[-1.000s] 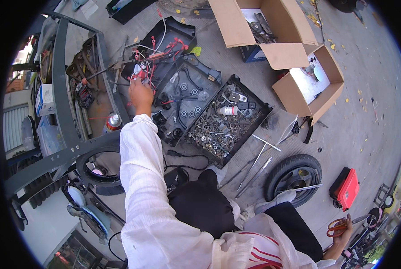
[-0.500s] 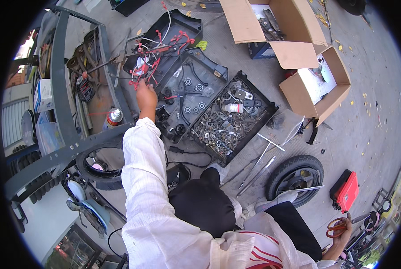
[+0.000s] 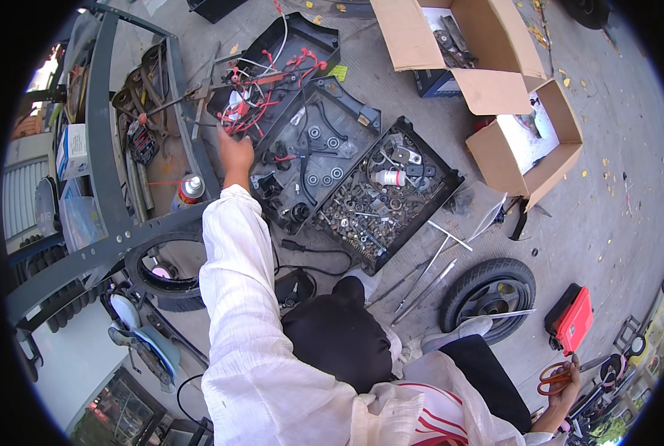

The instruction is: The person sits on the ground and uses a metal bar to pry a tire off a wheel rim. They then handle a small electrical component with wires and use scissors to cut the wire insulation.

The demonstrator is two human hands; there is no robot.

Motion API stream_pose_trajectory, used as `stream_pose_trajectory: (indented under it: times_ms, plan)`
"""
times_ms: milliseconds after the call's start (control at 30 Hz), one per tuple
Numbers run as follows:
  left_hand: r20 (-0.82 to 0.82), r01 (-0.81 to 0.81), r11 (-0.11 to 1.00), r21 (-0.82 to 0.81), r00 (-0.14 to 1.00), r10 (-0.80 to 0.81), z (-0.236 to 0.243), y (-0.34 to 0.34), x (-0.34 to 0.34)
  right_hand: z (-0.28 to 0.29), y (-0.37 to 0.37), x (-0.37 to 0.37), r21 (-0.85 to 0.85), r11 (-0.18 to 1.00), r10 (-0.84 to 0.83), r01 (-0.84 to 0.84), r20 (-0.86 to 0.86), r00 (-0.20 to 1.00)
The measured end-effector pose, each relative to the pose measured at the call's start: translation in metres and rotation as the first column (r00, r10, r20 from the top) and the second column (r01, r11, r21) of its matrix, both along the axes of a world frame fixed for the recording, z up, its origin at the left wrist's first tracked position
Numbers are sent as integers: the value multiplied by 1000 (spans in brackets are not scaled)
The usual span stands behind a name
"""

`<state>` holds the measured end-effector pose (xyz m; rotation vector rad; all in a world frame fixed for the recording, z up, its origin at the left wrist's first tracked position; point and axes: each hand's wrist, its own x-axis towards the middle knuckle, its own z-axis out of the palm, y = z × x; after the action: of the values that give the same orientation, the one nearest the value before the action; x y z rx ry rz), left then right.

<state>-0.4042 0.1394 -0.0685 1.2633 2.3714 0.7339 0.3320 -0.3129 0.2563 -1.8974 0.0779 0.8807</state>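
Observation:
My left hand [image 3: 237, 156] reaches out to the near edge of a tangle of red-ended wires [image 3: 237, 117]. Its index finger is stretched out and stands apart from the thumb, with the wires just past the fingertips. Contact is hard to make out. The wires lie over a long black plastic tray [image 3: 324, 46], mixed with white and black leads. Low at the right, my right hand [image 3: 567, 388] is closed round the orange-red handles of a pair of scissors [image 3: 549, 380]. The blades point away to the right.
A black bin [image 3: 445, 192] of nuts, bolts and springs lies beside a grey plastic cover [image 3: 350, 149]. Cardboard boxes [image 3: 488, 88] stand far right. A wheel [image 3: 451, 305] and a red case [image 3: 574, 320] lie near. A metal frame [image 3: 109, 149] with a spray can [image 3: 191, 190] stands left.
My left hand has drawn back slightly toward me and left, along the wire tangle. A red end beside it no longer shows. The scissors stay in my right hand, nearly still.

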Motion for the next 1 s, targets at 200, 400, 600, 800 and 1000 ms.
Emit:
stream_pose_trajectory:
  times_ms: [200, 400, 600, 800, 1000]
  plan:
    - [-335, 264, 956, -129, 896, -292, -7, 0, 10, -4, 12, 3, 1, 999, 50, -50, -32, 998]
    - [-368, -100, 978, 182, 915, 162, 5, -18, 53, -4, 9, -2, 5, 998, 59, -59, -24, 998]
    - [-119, -278, 960, -13, 954, 275, -3, -34, 13, -4, 4, 1, 7, 998, 67, -67, -27, 997]
    - [-107, -72, 994, -79, 992, 63, -21, -55, 6, -4, 1, -2, 1, 998, 70, -70, -34, 997]
    - [-382, -8, 997, 79, 924, 37, -4, -74, 46, -4, -5, -2, 26, 997, 75, -75, -32, 997]
